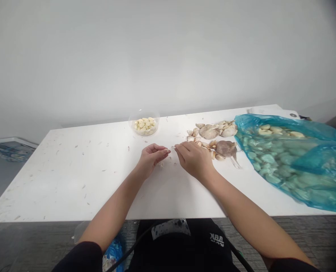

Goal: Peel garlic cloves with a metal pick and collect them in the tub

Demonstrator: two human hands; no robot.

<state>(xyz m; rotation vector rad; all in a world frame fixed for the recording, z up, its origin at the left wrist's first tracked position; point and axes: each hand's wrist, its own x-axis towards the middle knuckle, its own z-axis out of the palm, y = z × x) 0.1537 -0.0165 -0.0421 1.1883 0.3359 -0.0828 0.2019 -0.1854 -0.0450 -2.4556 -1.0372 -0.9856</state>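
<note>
Both hands hover just over the white table [57,177], near its middle. My left hand [151,156] is curled, its fingertips pinched together on something small that I cannot make out. My right hand [193,159] is also closed, pinching a thin pale sliver, likely garlic skin, at its fingertips. The two sets of fingertips almost meet. Bits of peel lie on the table under my left hand. Right behind my right hand lie loose garlic cloves [203,144] and a greyish garlic bulb [226,148].
A clear plastic bowl [144,126] of peeled cloves stands at the back centre. More garlic bulbs [217,130] lie at the back right. A blue plastic bag [291,158] full of cloves covers the right side. Peel flakes are scattered on the left half.
</note>
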